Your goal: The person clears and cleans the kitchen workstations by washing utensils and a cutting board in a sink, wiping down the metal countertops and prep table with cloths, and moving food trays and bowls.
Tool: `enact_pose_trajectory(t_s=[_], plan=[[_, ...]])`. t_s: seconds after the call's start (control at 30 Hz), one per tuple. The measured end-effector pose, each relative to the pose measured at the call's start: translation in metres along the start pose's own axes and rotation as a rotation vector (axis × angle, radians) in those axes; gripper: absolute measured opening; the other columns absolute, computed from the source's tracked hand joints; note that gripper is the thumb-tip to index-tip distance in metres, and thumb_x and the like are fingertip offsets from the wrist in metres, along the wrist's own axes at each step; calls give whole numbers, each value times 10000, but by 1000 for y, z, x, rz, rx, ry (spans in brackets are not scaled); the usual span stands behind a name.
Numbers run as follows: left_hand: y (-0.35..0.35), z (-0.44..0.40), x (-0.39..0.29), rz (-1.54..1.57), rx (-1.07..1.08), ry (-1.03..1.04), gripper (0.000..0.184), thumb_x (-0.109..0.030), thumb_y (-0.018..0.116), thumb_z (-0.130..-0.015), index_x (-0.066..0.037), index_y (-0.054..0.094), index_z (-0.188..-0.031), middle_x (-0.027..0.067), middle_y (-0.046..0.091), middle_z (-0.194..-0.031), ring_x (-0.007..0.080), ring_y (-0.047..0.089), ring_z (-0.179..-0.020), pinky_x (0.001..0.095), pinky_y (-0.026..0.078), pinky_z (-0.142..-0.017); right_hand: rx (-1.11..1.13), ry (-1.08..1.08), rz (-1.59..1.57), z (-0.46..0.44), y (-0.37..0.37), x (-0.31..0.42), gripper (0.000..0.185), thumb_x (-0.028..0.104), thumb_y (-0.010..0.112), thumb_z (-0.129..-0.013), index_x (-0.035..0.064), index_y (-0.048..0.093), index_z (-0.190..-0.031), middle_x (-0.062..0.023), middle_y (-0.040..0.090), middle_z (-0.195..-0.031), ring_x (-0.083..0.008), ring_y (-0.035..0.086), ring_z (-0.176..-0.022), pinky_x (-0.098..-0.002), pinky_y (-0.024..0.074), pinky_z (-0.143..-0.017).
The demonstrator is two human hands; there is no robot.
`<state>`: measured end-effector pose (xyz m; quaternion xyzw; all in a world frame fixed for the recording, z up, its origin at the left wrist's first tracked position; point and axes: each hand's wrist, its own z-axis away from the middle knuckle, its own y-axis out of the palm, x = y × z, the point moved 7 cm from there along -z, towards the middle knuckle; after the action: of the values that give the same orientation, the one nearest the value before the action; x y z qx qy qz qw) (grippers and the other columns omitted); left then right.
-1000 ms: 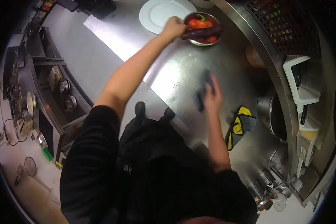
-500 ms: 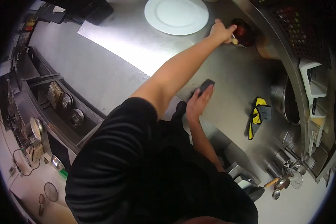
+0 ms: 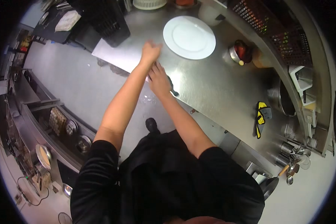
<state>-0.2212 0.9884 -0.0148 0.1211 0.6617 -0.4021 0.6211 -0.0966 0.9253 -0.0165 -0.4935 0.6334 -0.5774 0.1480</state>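
My left hand [image 3: 151,51] is blurred by motion over the near-left edge of the steel counter [image 3: 209,93], so its fingers are unclear. Just below it, my right hand [image 3: 159,79] lies with its fingers stretched out, on or beside a dark cloth [image 3: 173,89] that shows past its edge. A white oval plate [image 3: 189,37] lies beyond my hands. Farther right stands a metal bowl [image 3: 234,55] holding a dark purple eggplant and something red [image 3: 240,48].
A yellow and grey cloth [image 3: 261,115] lies on the right of the counter. Black crates [image 3: 110,26] stand at its far-left corner, a white basket [image 3: 149,3] at the back. Perforated crates [image 3: 287,44] sit on the right shelf, above large pots [image 3: 283,99].
My left hand has left the bowl, which was shifted right, and moved left. My right hand and the dark cloth have moved toward the counter's left edge. The view has shifted too.
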Motion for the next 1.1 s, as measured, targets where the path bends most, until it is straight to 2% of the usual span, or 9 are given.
enact_pose_trajectory(t_s=[0.07, 0.17, 0.23, 0.53, 0.67, 0.77, 0.83, 0.9, 1.1], plan=[[30, -12, 35, 212, 124, -219, 519, -164, 627, -801, 103, 448, -1209, 150, 619, -900, 196, 593, -762, 301, 481, -639, 9, 107, -26, 30, -27, -29, 413, 133, 499, -854, -9, 473, -1241, -169, 455, -1302, -339, 403, -1223, -398, 355, -1017], [63, -21, 30, 37, 343, -61, 435, -137, 622, -812, 91, 495, -1159, 160, 616, -950, 225, 597, -756, 319, 482, -624, -180, 308, 119, 95, -60, -125, 429, 79, 456, -854, -12, 450, -1274, -204, 418, -1342, -367, 367, -1257, -407, 290, -1066], [91, -17, 39, 492, 371, -467, 462, -187, 662, -781, 70, 524, -1139, 209, 605, -1017, 288, 631, -863, 358, 528, -668, -237, 465, 273, 105, -108, -171, 418, 129, 483, -872, -2, 463, -1269, -215, 431, -1327, -379, 387, -1239, -411, 305, -1053], [95, -33, -6, 658, 258, -438, 325, -121, 593, -830, 54, 545, -1100, 160, 625, -930, 239, 636, -721, 336, 542, -529, -388, 532, 179, 4, -114, -280, 390, 196, 521, -878, 24, 519, -1227, -188, 478, -1297, -351, 419, -1225, -395, 349, -1015], [30, -30, -19, 541, 164, -306, 321, -113, 593, -827, 53, 548, -1097, 132, 640, -865, 199, 628, -691, 311, 517, -513, -300, 359, 104, -40, -83, -258, 399, 177, 524, -859, 29, 518, -1229, -183, 471, -1308, -325, 419, -1231, -388, 336, -1025], [-53, 7, -19, 436, 80, -269, 325, -108, 592, -831, 53, 557, -1111, 115, 644, -898, 171, 620, -736, 280, 510, -592, -186, 662, -721, -53, -35, -207, 387, 200, 505, -887, 16, 517, -1228, -170, 470, -1314, -336, 411, -1238, -370, 327, -1035], [-110, 47, -15, 514, -27, -271, 336, -106, 587, -846, 51, 548, -1141, 124, 638, -971, 171, 617, -814, 277, 504, -697, -183, 642, -595, -66, -26, -191, 388, 203, 498, -893, 17, 513, -1232, -167, 472, -1312, -335, 411, -1239, -371, 331, -1032], [-169, 91, 3, 461, -92, -295, 369, -97, 577, -860, 87, 506, -1172, 154, 619, -1058, 192, 614, -880, 295, 495, -771, -194, 213, -1, -101, -35, -164, 400, 220, 492, -899, 23, 502, -1247, -166, 474, -1308, -336, 416, -1233, -382, 351, -1016], [-278, 219, 54, 510, -290, -463, 339, -101, 568, -872, 52, 513, -1169, 131, 626, -1058, 172, 618, -892, 281, 490, -788, -89, 34, -224, -147, 29, -90, 387, 232, 529, -873, 75, 526, -1226, -127, 468, -1323, -302, 391, -1261, -378, 362, -1012]])
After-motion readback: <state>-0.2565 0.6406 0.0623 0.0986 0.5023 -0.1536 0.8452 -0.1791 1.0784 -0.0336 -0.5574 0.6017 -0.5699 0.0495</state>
